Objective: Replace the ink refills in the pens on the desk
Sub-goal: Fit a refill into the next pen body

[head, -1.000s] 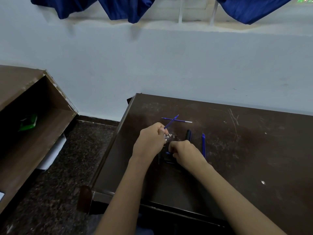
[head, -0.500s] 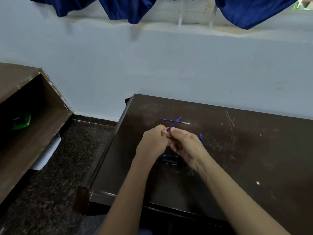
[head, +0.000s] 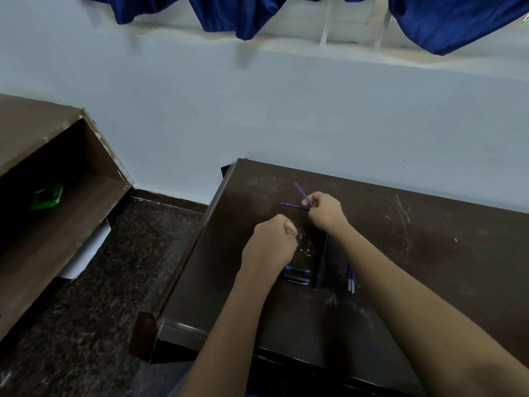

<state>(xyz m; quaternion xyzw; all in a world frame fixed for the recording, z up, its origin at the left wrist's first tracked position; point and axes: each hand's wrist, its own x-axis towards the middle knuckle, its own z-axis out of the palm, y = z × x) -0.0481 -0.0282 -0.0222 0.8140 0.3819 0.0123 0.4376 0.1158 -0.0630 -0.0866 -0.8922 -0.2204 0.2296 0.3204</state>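
Watching from beside desk (head: 429,253): dark scuffed top, left edge close, so anything dropped could roll off or vanish against it. Right hand (head: 326,212) pinches thin blue refill (head: 303,192) by near end, above far part of desk; slack pinch could let it slip. Left hand (head: 270,243) curled tight, contents cannot tell. Refill's long axis slanted, free end pointing toward wall (head: 286,110), slightly left. Second refill (head: 294,206) lies just beneath, crosswise.

Two slim bare forearms end in the bare left hand (head: 269,245) and right hand (head: 326,213), nails short.
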